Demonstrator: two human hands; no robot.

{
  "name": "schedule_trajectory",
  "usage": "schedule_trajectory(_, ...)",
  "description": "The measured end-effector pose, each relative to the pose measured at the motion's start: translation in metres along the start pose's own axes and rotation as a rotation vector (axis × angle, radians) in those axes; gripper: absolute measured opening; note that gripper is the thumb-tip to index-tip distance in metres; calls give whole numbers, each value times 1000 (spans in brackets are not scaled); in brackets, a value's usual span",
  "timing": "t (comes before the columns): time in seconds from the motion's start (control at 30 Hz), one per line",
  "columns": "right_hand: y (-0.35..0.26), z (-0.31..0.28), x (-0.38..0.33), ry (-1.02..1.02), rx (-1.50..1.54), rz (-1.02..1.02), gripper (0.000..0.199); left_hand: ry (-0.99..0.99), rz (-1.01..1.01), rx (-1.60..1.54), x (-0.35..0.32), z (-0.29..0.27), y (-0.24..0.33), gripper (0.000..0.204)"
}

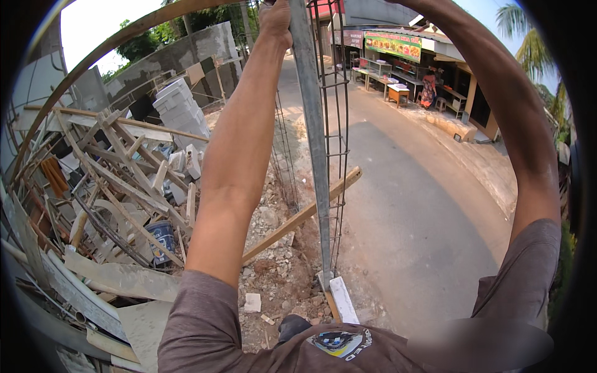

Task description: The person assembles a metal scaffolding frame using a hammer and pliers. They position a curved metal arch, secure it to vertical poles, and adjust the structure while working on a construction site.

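Grey metal post (311, 124) — upright beside a rebar cage (336, 124) at the road (404, 217) edge — is gripped high up by the left hand (275, 22); the right hand's grip is out of view.

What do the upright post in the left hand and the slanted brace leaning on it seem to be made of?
The upright post looks like metal, probably galvanised steel: dull grey, thin and evenly flat. The left hand grips it near the top. The slanted brace looks like raw sawn wood: pale tan, square-edged, unpainted.

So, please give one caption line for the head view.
Left hand grips upright metal post beside rebar cage, above rubble.
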State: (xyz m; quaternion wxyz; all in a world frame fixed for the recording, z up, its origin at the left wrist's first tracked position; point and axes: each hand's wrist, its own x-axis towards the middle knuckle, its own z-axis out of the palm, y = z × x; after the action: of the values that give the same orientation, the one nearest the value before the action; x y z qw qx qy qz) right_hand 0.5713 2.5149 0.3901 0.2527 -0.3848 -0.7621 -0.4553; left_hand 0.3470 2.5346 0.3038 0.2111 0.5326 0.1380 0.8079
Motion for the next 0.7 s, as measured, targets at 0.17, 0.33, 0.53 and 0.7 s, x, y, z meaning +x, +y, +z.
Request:
schedule_trajectory(0.17,-6,89,-2,158,377,52,41,-249,-248,3,16,-30,-1,35)
schedule_trajectory(0.33,-62,169,-34,42,1800,134,40,-242,-180,26,31,-29,-16,39)
schedule_trajectory(0.53,-220,119,-206,-426,2077,144,46,-101,-130,145,12,-26,15,37)
schedule_trajectory(0.7,-349,97,-343,-1056,1761,-851,29,-137,-188,205,5,-17,11,39)
